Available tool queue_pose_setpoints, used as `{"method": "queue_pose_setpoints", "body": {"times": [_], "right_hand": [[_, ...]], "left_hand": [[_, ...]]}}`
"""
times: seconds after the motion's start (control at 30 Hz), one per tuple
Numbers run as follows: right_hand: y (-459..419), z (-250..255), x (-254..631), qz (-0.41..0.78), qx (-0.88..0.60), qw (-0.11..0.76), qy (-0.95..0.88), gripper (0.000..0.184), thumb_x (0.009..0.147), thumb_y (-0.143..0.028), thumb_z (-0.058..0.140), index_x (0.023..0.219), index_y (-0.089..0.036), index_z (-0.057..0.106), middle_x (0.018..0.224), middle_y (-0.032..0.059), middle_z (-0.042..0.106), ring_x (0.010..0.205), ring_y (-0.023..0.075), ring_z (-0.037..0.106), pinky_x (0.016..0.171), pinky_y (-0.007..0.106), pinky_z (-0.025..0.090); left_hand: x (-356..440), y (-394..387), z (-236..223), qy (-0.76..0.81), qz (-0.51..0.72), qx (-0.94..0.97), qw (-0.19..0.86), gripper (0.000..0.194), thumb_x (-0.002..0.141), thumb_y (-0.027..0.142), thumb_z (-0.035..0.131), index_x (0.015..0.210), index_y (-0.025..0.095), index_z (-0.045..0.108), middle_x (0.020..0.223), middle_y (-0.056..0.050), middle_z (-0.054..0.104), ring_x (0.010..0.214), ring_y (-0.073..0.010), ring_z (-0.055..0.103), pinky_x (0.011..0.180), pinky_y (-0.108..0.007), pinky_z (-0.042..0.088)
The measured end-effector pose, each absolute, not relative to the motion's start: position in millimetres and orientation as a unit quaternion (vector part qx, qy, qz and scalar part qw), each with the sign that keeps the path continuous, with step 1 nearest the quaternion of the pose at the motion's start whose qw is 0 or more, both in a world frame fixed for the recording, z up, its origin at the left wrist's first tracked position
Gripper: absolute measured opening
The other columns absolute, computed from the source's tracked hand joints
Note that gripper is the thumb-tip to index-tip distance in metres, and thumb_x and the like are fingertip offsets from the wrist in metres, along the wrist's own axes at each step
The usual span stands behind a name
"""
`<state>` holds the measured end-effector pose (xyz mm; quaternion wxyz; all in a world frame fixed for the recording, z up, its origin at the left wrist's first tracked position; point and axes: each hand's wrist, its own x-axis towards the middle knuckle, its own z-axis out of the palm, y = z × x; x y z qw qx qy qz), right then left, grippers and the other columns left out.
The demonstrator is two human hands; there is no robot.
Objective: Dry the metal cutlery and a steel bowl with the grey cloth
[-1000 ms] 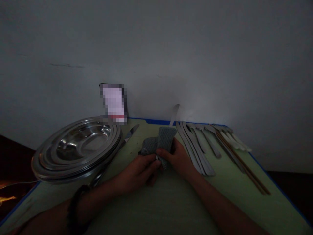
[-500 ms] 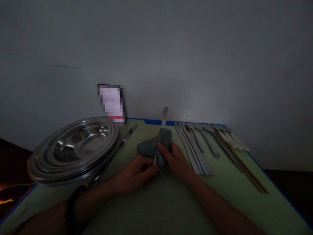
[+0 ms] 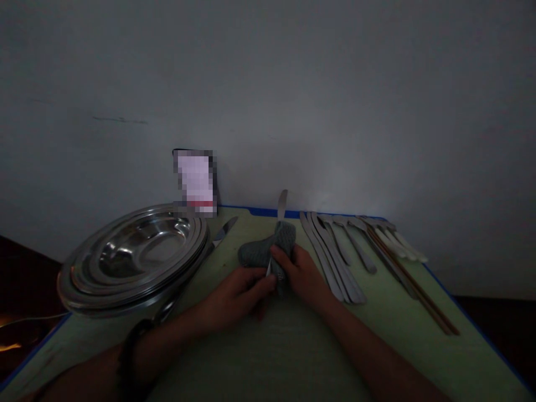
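A table knife (image 3: 282, 204) stands tilted upward over the middle of the table, its blade tip pointing at the wall. My left hand (image 3: 238, 296) is closed on the knife's handle end, low down near my body. A grey cloth (image 3: 260, 251) is folded around the knife's middle. My right hand (image 3: 299, 273) grips this cloth, thumb on top, pressing it about the knife; the fingers beneath are hidden. Another knife (image 3: 226, 229) lies to the left, beside a stack of steel plates (image 3: 84, 285).
Right of my hands lie several knives (image 3: 335, 262), spoons and forks (image 3: 355, 245), brown chopsticks (image 3: 419, 285) and white spoons (image 3: 402, 243). A phone (image 3: 195, 181) with a blurred screen leans on the wall (image 3: 335, 100) behind the pale green table (image 3: 285, 357) with blue edging.
The whole view has shifted slightly, so things appear a little lower and to the right. Both hands keep their hold on the knife and cloth, with little movement between them.
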<state>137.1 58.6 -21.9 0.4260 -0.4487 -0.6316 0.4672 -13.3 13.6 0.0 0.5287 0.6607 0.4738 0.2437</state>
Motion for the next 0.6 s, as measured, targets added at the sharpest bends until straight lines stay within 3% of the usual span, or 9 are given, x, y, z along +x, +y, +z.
{"method": "queue_pose_setpoints", "body": {"times": [0.17, 0.27, 0.4, 0.5, 0.6], "right_hand": [[57, -21, 137, 0.47, -0.455, 0.427, -0.624, 0.036, 0.076, -0.051, 0.056, 0.085, -0.016, 0.062, 0.08, 0.0048, 0.066, 0.074, 0.0184, 0.059, 0.067, 0.029, 0.045], [56, -20, 137, 0.487, -0.469, 0.443, -0.589, 0.039, 0.075, -0.052, 0.058, 0.086, -0.016, 0.062, 0.083, 0.0056, 0.067, 0.078, 0.0188, 0.06, 0.069, 0.029, 0.045], [62, -22, 140, 0.547, -0.455, 0.485, -0.509, 0.037, 0.074, -0.052, 0.059, 0.082, -0.016, 0.063, 0.077, 0.0033, 0.066, 0.073, 0.0165, 0.06, 0.067, 0.027, 0.045], [67, -25, 144, 0.598, -0.433, 0.496, -0.456, 0.036, 0.072, -0.052, 0.061, 0.075, -0.016, 0.061, 0.063, 0.0, 0.061, 0.057, 0.0129, 0.054, 0.052, 0.024, 0.041], [68, -26, 145, 0.604, -0.426, 0.493, -0.459, 0.036, 0.071, -0.052, 0.062, 0.075, -0.016, 0.062, 0.061, -0.001, 0.06, 0.05, 0.0105, 0.05, 0.046, 0.022, 0.036]], "left_hand": [[-14, 16, 1, 0.486, 0.229, 0.668, 0.516, 0.035, 0.087, 0.043, 0.037, 0.065, 0.018, 0.047, 0.052, 0.006, 0.046, 0.046, -0.0076, 0.041, 0.043, -0.018, 0.032], [-19, 14, 0, 0.42, 0.147, 0.735, 0.511, 0.026, 0.083, 0.032, 0.043, 0.06, 0.018, 0.044, 0.05, 0.006, 0.043, 0.043, -0.007, 0.04, 0.041, -0.018, 0.031], [-23, 9, 1, 0.349, 0.094, 0.809, 0.463, 0.03, 0.078, 0.024, 0.049, 0.051, 0.018, 0.041, 0.046, 0.006, 0.042, 0.042, -0.0064, 0.039, 0.045, -0.019, 0.034], [-20, 6, 4, 0.367, 0.158, 0.756, 0.519, 0.011, 0.08, 0.025, 0.05, 0.074, 0.017, 0.054, 0.062, 0.003, 0.056, 0.054, -0.0096, 0.05, 0.053, -0.021, 0.041], [-17, 9, 3, 0.384, 0.23, 0.691, 0.568, 0.019, 0.082, 0.03, 0.049, 0.097, 0.017, 0.05, 0.076, 0.001, 0.058, 0.067, -0.0126, 0.054, 0.06, -0.023, 0.044]]}}
